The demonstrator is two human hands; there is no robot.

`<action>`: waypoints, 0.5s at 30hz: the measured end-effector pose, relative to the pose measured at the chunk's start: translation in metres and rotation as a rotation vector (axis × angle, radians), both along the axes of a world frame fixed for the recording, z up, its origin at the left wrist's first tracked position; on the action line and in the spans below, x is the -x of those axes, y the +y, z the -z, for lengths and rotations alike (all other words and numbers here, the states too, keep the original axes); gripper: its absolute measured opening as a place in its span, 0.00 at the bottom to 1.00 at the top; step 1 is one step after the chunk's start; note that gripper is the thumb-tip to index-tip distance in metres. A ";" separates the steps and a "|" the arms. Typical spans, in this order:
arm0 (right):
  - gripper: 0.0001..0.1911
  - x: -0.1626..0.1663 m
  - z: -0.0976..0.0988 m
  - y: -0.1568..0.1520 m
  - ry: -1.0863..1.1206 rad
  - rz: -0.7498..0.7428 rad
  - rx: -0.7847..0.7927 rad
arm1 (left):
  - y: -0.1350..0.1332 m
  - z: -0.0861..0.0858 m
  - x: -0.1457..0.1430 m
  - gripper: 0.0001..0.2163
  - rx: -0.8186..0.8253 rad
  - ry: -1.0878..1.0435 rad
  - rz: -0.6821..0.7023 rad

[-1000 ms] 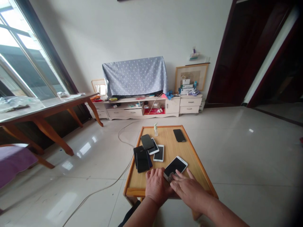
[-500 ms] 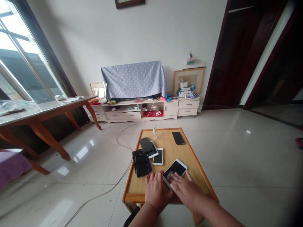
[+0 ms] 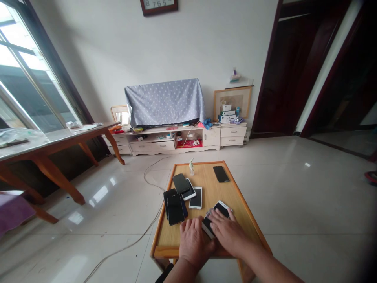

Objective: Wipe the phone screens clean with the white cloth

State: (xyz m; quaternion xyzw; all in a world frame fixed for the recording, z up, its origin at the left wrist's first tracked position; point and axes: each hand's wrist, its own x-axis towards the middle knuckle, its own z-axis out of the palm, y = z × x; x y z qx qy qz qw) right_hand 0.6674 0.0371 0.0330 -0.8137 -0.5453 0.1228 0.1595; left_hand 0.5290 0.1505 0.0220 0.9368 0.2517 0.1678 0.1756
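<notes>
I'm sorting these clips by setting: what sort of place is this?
Most likely a living room in someone's home: a long, low cabinet bears something draped in a spotted cloth, a clock hangs above, and a small wooden table stands in front.

A low, pale cabinet (image 3: pixel 211 138) stands along the wall (image 3: pixel 118 43). A blue-grey polka-dot cloth (image 3: pixel 165 103) covers something wide on top; stacked boxes (image 3: pixel 226 114) sit near its right end, before a framed picture (image 3: pixel 240 99). Above hangs a clock (image 3: pixel 159 5).
</notes>
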 end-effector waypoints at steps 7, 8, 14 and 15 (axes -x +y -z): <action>0.31 -0.011 0.003 0.004 -0.035 0.095 0.012 | -0.001 0.000 -0.001 0.24 -0.013 -0.036 -0.003; 0.31 -0.004 0.005 0.005 -0.022 0.036 -0.011 | -0.001 0.000 -0.001 0.23 -0.016 -0.038 -0.006; 0.30 -0.022 0.006 0.004 -0.046 0.157 0.005 | -0.003 -0.001 -0.002 0.26 -0.033 -0.021 -0.009; 0.30 -0.028 0.006 0.001 -0.065 0.216 0.021 | -0.003 -0.001 -0.001 0.27 -0.036 -0.015 -0.009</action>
